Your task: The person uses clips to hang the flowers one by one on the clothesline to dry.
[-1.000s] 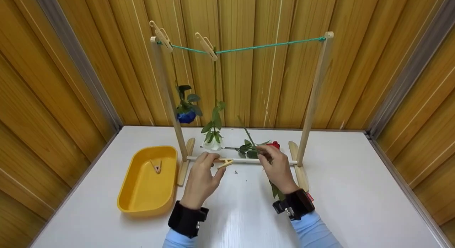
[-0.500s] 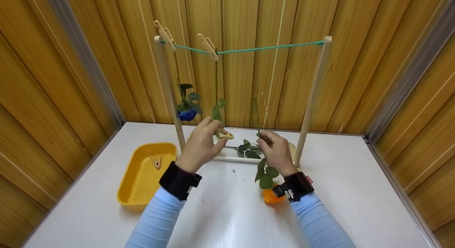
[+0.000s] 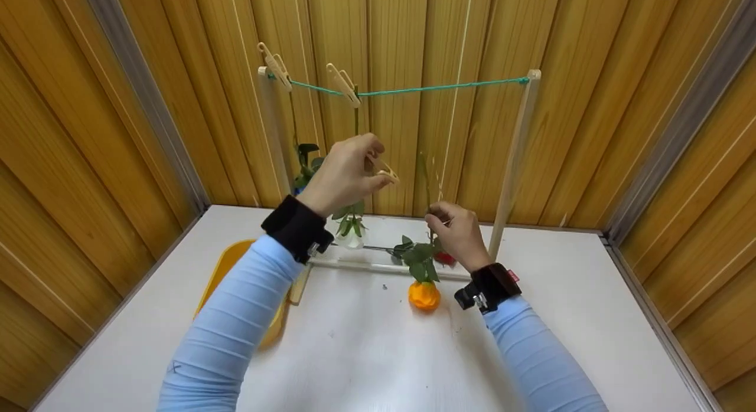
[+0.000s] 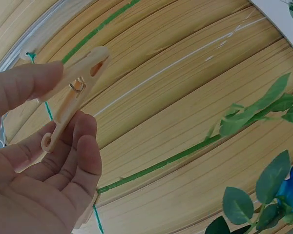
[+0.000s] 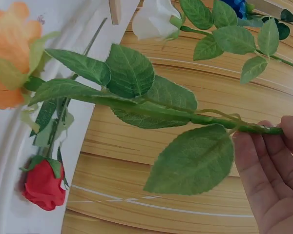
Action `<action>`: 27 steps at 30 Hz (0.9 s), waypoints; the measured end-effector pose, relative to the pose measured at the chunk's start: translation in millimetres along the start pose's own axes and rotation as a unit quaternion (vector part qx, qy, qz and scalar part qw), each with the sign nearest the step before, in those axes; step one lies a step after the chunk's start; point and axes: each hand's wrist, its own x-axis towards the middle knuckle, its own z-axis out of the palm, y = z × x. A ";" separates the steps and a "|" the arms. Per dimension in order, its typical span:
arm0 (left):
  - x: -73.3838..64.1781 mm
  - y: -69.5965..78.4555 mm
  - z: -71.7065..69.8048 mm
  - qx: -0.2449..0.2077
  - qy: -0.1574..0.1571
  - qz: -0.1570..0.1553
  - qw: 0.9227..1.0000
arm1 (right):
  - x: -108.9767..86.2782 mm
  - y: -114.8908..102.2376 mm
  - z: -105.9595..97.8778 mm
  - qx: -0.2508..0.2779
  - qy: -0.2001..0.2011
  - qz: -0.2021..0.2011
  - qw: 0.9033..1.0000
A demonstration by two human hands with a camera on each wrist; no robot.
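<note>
My left hand (image 3: 348, 170) pinches a beige clothespin (image 4: 75, 90) between thumb and fingers, raised below the green cord (image 3: 437, 89). The stem of an orange artificial rose (image 3: 424, 296) is pinched in my right hand (image 3: 459, 232); its bloom hangs downward and its stem end points up. Two clothespins on the cord hold upside-down roses by their stems: a white rose (image 3: 351, 235) and a blue rose (image 4: 292, 192), the blue one mostly behind my left hand in the head view. A red rose (image 5: 45, 183) lies on the table behind the orange one.
A wooden frame with a right post (image 3: 515, 164) carries the cord, and a white bar (image 3: 354, 264) runs along its base. The yellow tray (image 3: 221, 270) at the left is partly covered by my left arm. Wood-patterned panels (image 3: 390, 34) stand behind the white table (image 3: 354, 353).
My left hand has risen toward the cord with the clothespin. My right hand has lifted the orange rose, which now hangs upside down in front of the frame's base.
</note>
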 end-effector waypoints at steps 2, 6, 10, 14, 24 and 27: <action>11.1 4.5 -8.2 -0.008 -0.002 0.003 1.000 | 5.3 -2.3 -1.9 -0.008 -0.002 -0.001 1.000; 32.0 16.0 -23.9 0.012 -0.011 0.018 1.000 | 16.0 -7.7 -5.6 -0.016 -0.003 -0.011 1.000; 49.0 28.7 -37.2 0.047 -0.014 0.036 0.998 | 27.9 -13.1 -8.9 -0.021 -0.012 -0.020 1.000; 62.6 40.0 -46.1 0.072 -0.018 0.045 0.996 | 39.3 -19.0 -12.5 -0.022 -0.021 -0.016 0.999; 94.3 56.0 -58.7 0.129 -0.015 0.031 0.991 | 60.6 -26.7 -21.2 -0.010 -0.019 -0.001 1.000; 102.6 59.8 -59.7 0.133 -0.016 0.021 0.991 | 65.5 -26.8 -24.8 -0.006 -0.023 0.002 1.000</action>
